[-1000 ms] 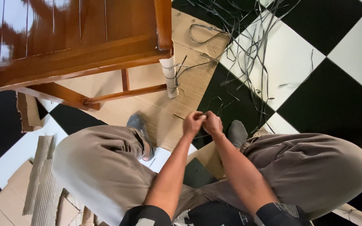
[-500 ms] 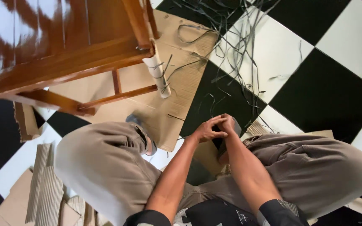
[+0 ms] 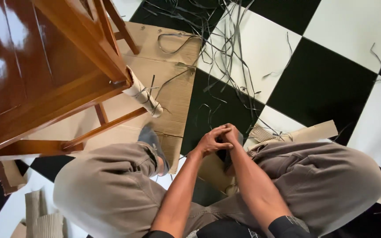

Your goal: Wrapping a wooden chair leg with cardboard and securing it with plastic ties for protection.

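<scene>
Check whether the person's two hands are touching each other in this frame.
Touching. The head view shows the left hand and the right hand pressed together, fingers overlapping with no gap between them, above the grey sock.

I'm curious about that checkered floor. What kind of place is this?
Probably a room in a home or small workshop: a black-and-white tiled floor, a glossy wooden chair, flattened cardboard and loose dark strips scattered about.
</scene>
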